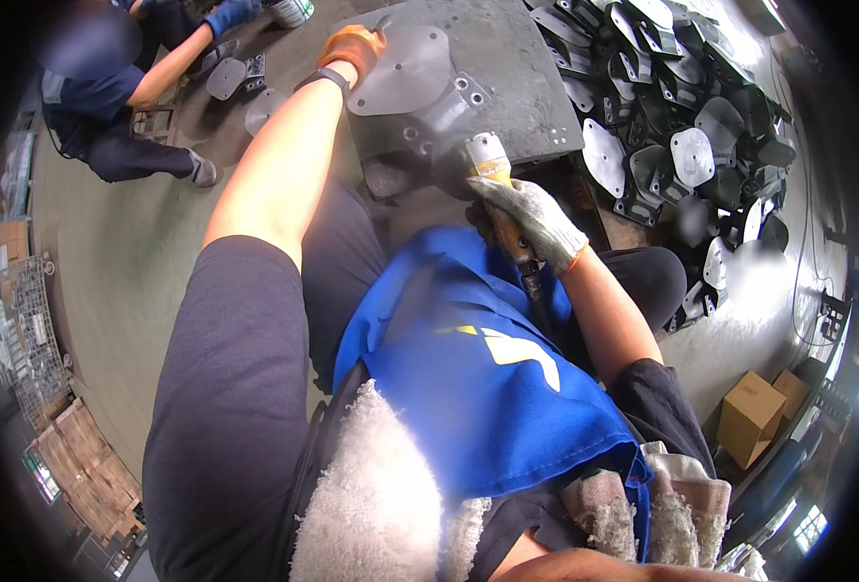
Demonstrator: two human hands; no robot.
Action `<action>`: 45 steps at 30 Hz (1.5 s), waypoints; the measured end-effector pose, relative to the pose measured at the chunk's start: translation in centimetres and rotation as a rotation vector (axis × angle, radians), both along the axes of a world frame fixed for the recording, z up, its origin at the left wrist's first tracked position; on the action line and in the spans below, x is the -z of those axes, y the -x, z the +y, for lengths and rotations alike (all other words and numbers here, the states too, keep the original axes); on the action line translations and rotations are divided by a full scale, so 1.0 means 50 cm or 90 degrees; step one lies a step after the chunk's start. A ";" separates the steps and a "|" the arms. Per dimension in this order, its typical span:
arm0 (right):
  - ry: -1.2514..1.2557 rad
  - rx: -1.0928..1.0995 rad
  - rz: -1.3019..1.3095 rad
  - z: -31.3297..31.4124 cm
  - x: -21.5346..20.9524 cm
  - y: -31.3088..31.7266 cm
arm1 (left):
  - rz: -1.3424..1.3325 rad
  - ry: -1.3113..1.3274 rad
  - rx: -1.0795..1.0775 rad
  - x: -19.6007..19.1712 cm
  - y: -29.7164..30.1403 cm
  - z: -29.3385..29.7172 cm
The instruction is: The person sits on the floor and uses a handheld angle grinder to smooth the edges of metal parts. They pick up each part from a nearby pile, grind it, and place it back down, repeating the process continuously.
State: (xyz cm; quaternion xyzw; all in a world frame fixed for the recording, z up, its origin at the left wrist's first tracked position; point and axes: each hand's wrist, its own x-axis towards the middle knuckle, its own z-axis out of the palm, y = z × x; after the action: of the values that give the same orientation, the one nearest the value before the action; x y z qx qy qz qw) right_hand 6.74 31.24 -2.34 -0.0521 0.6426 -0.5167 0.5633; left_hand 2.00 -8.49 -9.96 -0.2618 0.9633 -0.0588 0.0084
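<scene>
A grey metal bracket (405,73) with a rounded flat plate and holes lies on a dark worktable top (521,87) in front of me. My left hand (352,50), in an orange glove, is closed on the plate's far left edge. In my right hand (536,215), in a pale grey glove, is a yellow angle grinder (504,221) with a silvery head. Its head is at the bracket's near end, beside two ringed holes. The grinder's disc is dark and blurred, so I cannot tell whether it touches the metal.
A large heap of similar metal brackets (693,157) rises at the right. Cardboard boxes (751,417) stand at the lower right. At the upper left a co-worker in dark clothes (95,107) and blue gloves sits near more brackets (226,78). A wire cage (36,330) stands far left.
</scene>
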 end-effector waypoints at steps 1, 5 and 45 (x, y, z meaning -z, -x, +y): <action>0.034 0.001 -0.026 -0.006 -0.005 -0.001 | -0.014 0.041 0.034 0.020 -0.006 -0.026; 0.079 0.012 -0.090 -0.013 -0.007 0.001 | -0.044 0.076 0.067 0.078 -0.010 -0.074; -0.023 0.154 0.161 -0.032 0.024 0.135 | 0.310 -0.606 -0.622 0.407 -0.429 -0.160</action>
State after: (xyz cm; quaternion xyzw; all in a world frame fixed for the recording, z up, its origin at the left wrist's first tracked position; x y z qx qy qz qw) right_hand 0.01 29.66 -3.52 -0.0289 0.7190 -0.5585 0.4126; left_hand 23.46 -16.48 -30.29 -0.6363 0.6318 0.4374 -0.0682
